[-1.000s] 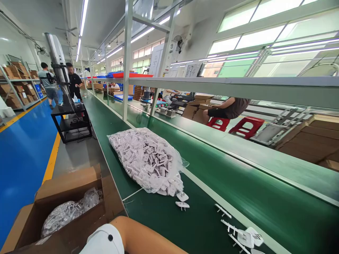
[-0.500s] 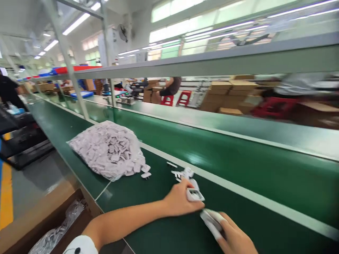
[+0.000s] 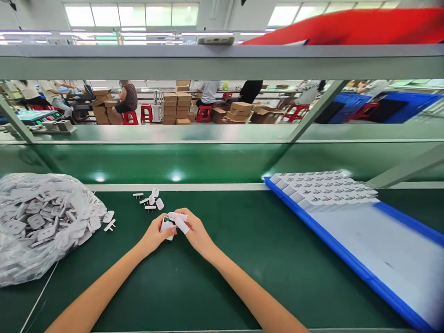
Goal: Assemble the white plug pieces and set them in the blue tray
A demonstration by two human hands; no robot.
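A bright factory hall, where a long green desk [image 3: 222, 277] runs beneath a small white casing [image 3: 165, 225] held in a person's two hands. The left hand [image 3: 154, 235] grips the casing; the right hand [image 3: 196, 231], white coverings on its fingertips, meets the casing's upper right side, though whether it pinches a part of its own cannot be told. Green shows at the casing's top, suggesting that this unit is not yet finished.

Just beyond the casing, slightly to its left, loose white pieces [image 3: 159, 203], some pronged, lie in a cluster, apparently unused so far. Farther left of the casing, a clear plastic bag [image 3: 24, 268] bulges with many similar parts, two stray pieces [image 3: 108, 216] near its right edge. Well to the right of the casing, a blue-rimmed tray [image 3: 333, 240] carries close-set rows of white items [image 3: 322, 185] with dark markings at its far end; by the look of it, some work is done and plenty remains.

Above and beyond the casing, a pale shelf [image 3: 222, 67] spans the desk, a red object [image 3: 364, 27] on it to the casing's right. Farther behind the casing are brown cartons [image 3: 169, 108], red stools [image 3: 146, 113] and seated co-workers [image 3: 128, 99], with windows [image 3: 128, 16] high on the wall
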